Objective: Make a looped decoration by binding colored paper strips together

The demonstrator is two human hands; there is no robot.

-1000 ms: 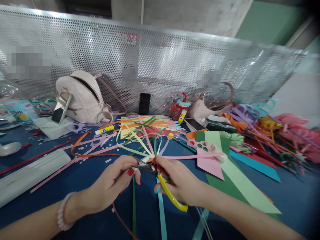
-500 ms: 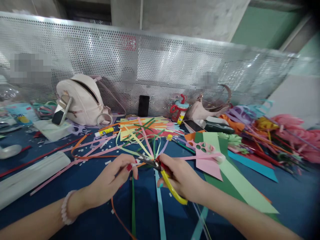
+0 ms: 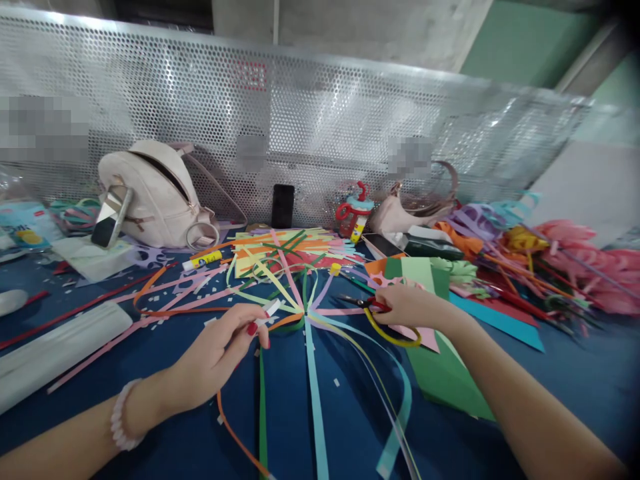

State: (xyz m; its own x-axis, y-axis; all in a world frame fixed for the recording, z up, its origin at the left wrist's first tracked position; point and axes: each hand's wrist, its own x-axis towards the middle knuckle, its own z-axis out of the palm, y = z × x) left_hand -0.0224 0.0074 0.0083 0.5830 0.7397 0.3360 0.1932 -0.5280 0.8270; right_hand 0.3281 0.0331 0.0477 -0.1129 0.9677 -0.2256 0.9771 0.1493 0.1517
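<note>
My left hand point(image 3: 233, 340) pinches a small white piece point(image 3: 271, 307), perhaps paper or tape, between thumb and fingertips. To the right, my right hand point(image 3: 403, 308) is closed around the handles of a pair of scissors point(image 3: 391, 339), which have a yellow loop and dark blades pointing left. Between my hands, colored paper strips fan out from one center like a star. Among them are a light blue strip point(image 3: 312, 393) running toward me and a curling blue strip point(image 3: 406, 390). A green strip point(image 3: 263, 413) lies below my left fingers.
A yellow glue stick point(image 3: 206, 260) and a pile of cut strips point(image 3: 295, 250) lie behind. Green paper sheets point(image 3: 437, 373) are under my right forearm. Along the perforated metal screen stand a pale backpack point(image 3: 150, 200), a black phone point(image 3: 283, 205) and a red-and-blue cup point(image 3: 355, 217).
My right hand has carried the scissors rightward, away from my left hand and the strips' center. The white piece stays in my left fingers and shows more. The view has shifted slightly.
</note>
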